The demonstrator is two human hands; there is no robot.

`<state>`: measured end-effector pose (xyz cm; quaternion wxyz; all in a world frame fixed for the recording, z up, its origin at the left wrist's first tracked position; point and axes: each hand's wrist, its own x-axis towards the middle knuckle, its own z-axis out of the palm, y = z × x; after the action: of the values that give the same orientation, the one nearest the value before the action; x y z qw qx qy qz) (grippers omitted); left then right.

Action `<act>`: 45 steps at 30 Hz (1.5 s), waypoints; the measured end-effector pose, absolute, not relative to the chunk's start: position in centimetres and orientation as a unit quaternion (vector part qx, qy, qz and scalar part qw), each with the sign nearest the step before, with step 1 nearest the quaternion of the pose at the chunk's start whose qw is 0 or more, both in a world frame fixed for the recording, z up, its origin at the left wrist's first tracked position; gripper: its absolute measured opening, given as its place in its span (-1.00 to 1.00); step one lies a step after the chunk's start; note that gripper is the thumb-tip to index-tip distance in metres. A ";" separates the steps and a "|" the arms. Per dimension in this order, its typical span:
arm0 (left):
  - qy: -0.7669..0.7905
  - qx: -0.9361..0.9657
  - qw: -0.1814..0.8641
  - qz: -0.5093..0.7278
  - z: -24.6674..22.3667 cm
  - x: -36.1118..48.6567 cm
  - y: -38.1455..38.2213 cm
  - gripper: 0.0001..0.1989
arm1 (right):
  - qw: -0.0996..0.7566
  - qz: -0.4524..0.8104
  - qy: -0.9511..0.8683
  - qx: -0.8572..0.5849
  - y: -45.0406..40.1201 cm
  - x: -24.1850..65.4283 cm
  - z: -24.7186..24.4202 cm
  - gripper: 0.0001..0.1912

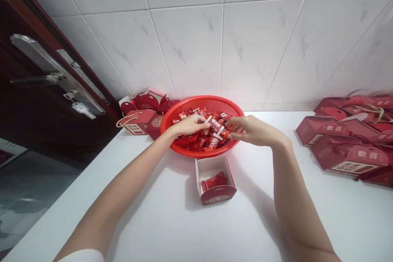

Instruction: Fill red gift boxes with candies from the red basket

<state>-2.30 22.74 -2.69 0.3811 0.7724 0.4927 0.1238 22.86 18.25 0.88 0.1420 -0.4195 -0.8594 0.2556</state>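
A red plastic basket (202, 154) full of wrapped candies (199, 144) stands on the white table. My left hand (193, 124) reaches in over its left side, thumb and fingers closed at the edge of a red-and-white wrapped candy (215, 124). Over the right rim, my right hand (252, 130) has bent fingers, with a gap between thumb and forefinger. Its fingertips are close to the candies, and I see nothing held there. In front of the basket sits an opened red gift box (218, 195) with white inner walls. Red-wrapped candies (215, 181) lie inside it.
Several closed red gift boxes (350, 153) are grouped on the table's right. More red boxes (138, 120) with a rope handle stand left of the basket. A tiled wall (190, 49) runs behind the table (172, 221). At left is a dark door (30, 110) with keys in its lock.
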 end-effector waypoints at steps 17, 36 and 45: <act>0.461 0.811 0.321 0.162 -0.4 -3.2 22.1 -0.71 | 0.165 0.279 -0.854 -0.407 18.4 22.5 0.6 -0.87; 0.453 0.782 0.339 0.263 0.6 -3.8 13.2 -0.67 | 0.252 0.414 -0.840 -0.244 17.3 22.4 2.1 -0.77; 0.548 0.796 0.240 0.091 0.0 -1.4 4.7 -0.71 | 0.079 0.387 -0.905 -0.156 14.3 20.9 3.6 -0.80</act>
<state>-1.43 4.72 0.04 0.2405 0.7958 0.5483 0.0905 20.86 14.29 3.63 0.0794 -0.1558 -0.9052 0.3873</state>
